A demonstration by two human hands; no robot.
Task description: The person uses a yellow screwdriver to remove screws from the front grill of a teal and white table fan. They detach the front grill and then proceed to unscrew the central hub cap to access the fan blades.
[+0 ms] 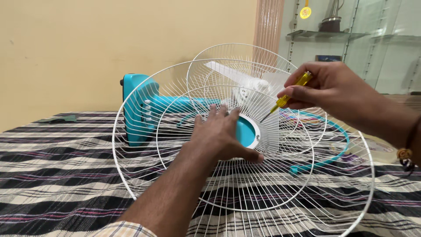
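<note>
Far left stands one turquoise fan body (139, 105) on a striped cloth (52, 162). Two white wire fan guards: the near guard (245, 184), cut off below, and the far guard (239, 66), blades blurred behind. Left hand (219, 136) lies open, flat on the turquoise hub (246, 131). Right hand (333, 90) pinches one yellow screwdriver (289, 94).

A bed covered in a black, white and purple checked cloth (66, 145) carries a white wire fan guard (245, 197), a turquoise fan body (138, 109) and a turquoise ring (340, 145).
</note>
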